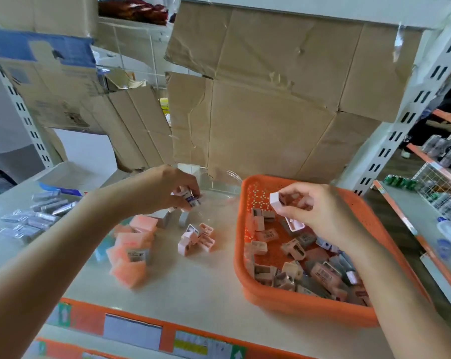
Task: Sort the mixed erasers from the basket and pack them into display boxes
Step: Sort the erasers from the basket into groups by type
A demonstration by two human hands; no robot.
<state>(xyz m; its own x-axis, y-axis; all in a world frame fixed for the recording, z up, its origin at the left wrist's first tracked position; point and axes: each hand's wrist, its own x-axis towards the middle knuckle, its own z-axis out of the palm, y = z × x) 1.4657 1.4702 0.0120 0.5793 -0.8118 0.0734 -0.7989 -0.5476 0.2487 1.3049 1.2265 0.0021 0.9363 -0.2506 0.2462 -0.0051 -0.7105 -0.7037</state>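
Orange price-label strip [167,332] along white shelf [206,281] front edge; both hands loaded.
Right hand [315,211] pinches one small white block eraser [276,200] above orange perforated plastic basket [309,304], right edge; left hand [172,187] grips several pink-white erasers [190,198] mid-shelf. Likely light, firm, slick-wrapped: pinch opposite flat sides.

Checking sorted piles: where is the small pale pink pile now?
Head view, centre: the pale pink pile lies on the shelf top, between the salmon pile to its left and the orange basket to its right.
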